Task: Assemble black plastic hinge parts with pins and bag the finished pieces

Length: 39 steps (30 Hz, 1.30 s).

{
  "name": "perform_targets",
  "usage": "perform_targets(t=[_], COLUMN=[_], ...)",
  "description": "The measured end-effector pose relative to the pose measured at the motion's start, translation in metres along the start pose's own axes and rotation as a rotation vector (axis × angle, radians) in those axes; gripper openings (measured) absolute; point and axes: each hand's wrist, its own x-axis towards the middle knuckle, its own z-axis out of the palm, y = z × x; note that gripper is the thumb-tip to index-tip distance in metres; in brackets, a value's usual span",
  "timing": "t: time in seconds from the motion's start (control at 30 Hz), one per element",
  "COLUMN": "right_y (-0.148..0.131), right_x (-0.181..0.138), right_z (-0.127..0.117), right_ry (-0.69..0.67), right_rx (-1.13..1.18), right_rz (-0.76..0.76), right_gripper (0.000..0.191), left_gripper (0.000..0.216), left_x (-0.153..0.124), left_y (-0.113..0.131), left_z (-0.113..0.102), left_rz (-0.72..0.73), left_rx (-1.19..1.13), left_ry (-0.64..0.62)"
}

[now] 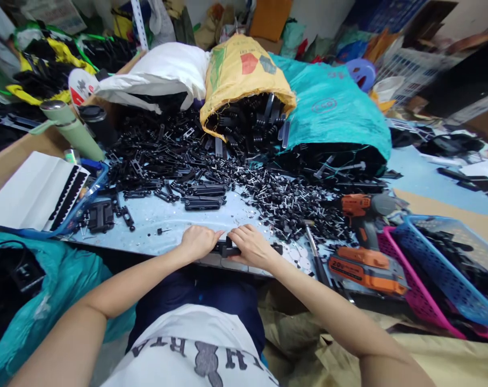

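Note:
At the near edge of the light blue table point(159, 215), my left hand point(198, 242) and my right hand point(252, 245) are both closed on a long black plastic strip point(228, 248) that lies across the edge between them. The strip's right end point(277, 249) pokes out past my right hand. Just beyond my hands spreads a heap of small black rivets with pale pins point(292, 207). A stack of the same long black strips point(203, 196) lies further in, to the left of centre.
An orange cordless drill point(363, 236) lies to the right beside pink point(405, 285) and blue baskets point(449, 263). Yellow point(244, 70), white point(163, 70) and teal sacks point(336, 107) spill black parts at the back. A green flask point(72, 129) and white folded card point(30, 188) lie left.

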Motion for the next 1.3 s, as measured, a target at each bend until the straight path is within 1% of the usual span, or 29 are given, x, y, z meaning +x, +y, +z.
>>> perform_targets(t=[0.07, 0.13, 0.17, 0.2, 0.27, 0.33, 0.4, 0.43, 0.47, 0.53, 0.57, 0.6, 0.63, 0.67, 0.7, 0.73, 0.77, 0.83, 0.9, 1.0, 1.03, 1.1, 1.17, 1.2, 1.27, 1.3], right_y=[0.007, 0.011, 0.01, 0.007, -0.007, -0.028, -0.05, -0.061, -0.069, -0.079, -0.081, -0.081, -0.08, -0.077, -0.074, -0.071, -0.067, -0.062, -0.058, -0.057, -0.054, -0.041, -0.01, 0.013, 0.069, 0.1], right_x=[-0.011, -0.024, -0.029, -0.034, -0.039, -0.038, -0.03, -0.024, -0.016, 0.004, 0.014, 0.024, 0.034, 0.044, 0.052, 0.06, 0.068, 0.081, 0.09, 0.093, 0.091, 0.087, 0.085, 0.085, 0.09, 0.094], right_z=[-0.007, -0.017, -0.023, -0.028, -0.036, -0.035, -0.024, -0.016, -0.006, 0.014, 0.022, 0.028, 0.033, 0.037, 0.039, 0.04, 0.04, 0.042, 0.047, 0.057, 0.06, 0.064, 0.063, 0.061, 0.057, 0.054], right_ry=[0.016, 0.08, 0.132, 0.189, 0.3, 0.373, 0.421, 0.493, 0.607, 0.938, 1.064, 1.131, 1.126, 1.088, 1.05, 1.029, 1.037, 1.089, 1.126, 1.117, 1.09, 0.964, 0.813, 0.749, 0.712, 0.668], right_rx=[0.0, 0.047, 0.112, 0.215, 0.498, 0.81, 1.054, 1.127, 1.17, 1.175, 1.158, 1.144, 1.133, 1.132, 1.143, 1.164, 1.192, 1.253, 1.251, 1.101, 1.031, 0.872, 0.702, 0.615, 0.553, 0.526], right_rz=[0.057, 0.09, 0.077, 0.045, -0.025, -0.061, -0.085, -0.08, -0.038, 0.152, 0.29, 0.384, 0.445, 0.479, 0.488, 0.498, 0.515, 0.553, 0.602, 0.644, 0.626, 0.544, 0.491, 0.5, 0.587, 0.643], right_gripper=[0.052, 0.056, 0.057, 0.058, 0.057, 0.055, 0.052, 0.051, 0.05, 0.048, 0.046, 0.044, 0.043, 0.042, 0.043, 0.043, 0.042, 0.04, 0.039, 0.039, 0.036, 0.03, 0.026, 0.025, 0.024, 0.024], left_gripper=[0.062, 0.062, 0.063, 0.065, 0.071, 0.075, 0.079, 0.08, 0.082, 0.084, 0.081, 0.077, 0.073, 0.071, 0.069, 0.069, 0.069, 0.07, 0.07, 0.077, 0.08, 0.082, 0.078, 0.076, 0.073, 0.069], left_x=[-0.001, -0.004, -0.008, -0.012, -0.025, -0.039, -0.051, -0.056, -0.06, -0.063, -0.064, -0.063, -0.061, -0.058, -0.055, -0.051, -0.048, -0.04, -0.032, -0.021, -0.019, -0.015, -0.011, -0.009, -0.002, 0.003], left_y=[-0.007, -0.013, -0.015, -0.015, -0.011, 0.002, 0.018, 0.026, 0.033, 0.041, 0.042, 0.042, 0.04, 0.038, 0.035, 0.032, 0.029, 0.024, 0.017, 0.004, -0.001, -0.011, -0.02, -0.024, -0.03, -0.033], left_z=[-0.002, -0.008, -0.011, -0.015, -0.021, -0.021, -0.015, -0.009, -0.003, 0.009, 0.015, 0.019, 0.022, 0.023, 0.023, 0.021, 0.018, 0.008, -0.003, -0.006, -0.004, 0.005, 0.015, 0.018, 0.024, 0.025], left_rz=[0.078, 0.242, 0.335, 0.421, 0.542, 0.608, 0.626, 0.611, 0.593, 0.569, 0.574, 0.591, 0.607, 0.603, 0.576, 0.541, 0.502, 0.42, 0.394, 0.469, 0.498, 0.506, 0.491, 0.485, 0.471, 0.47], left_rx=[-0.024, -0.05, -0.08, -0.133, -0.308, -0.515, -0.689, -0.75, -0.787, -0.781, -0.745, -0.695, -0.639, -0.585, -0.536, -0.494, -0.461, -0.406, -0.356, -0.37, -0.403, -0.442, -0.386, -0.322, -0.162, -0.083], left_ry=[0.062, 0.13, 0.161, 0.191, 0.247, 0.254, 0.264, 0.302, 0.364, 0.554, 0.654, 0.743, 0.809, 0.851, 0.867, 0.851, 0.819, 0.748, 0.672, 0.582, 0.586, 0.633, 0.646, 0.615, 0.494, 0.422])
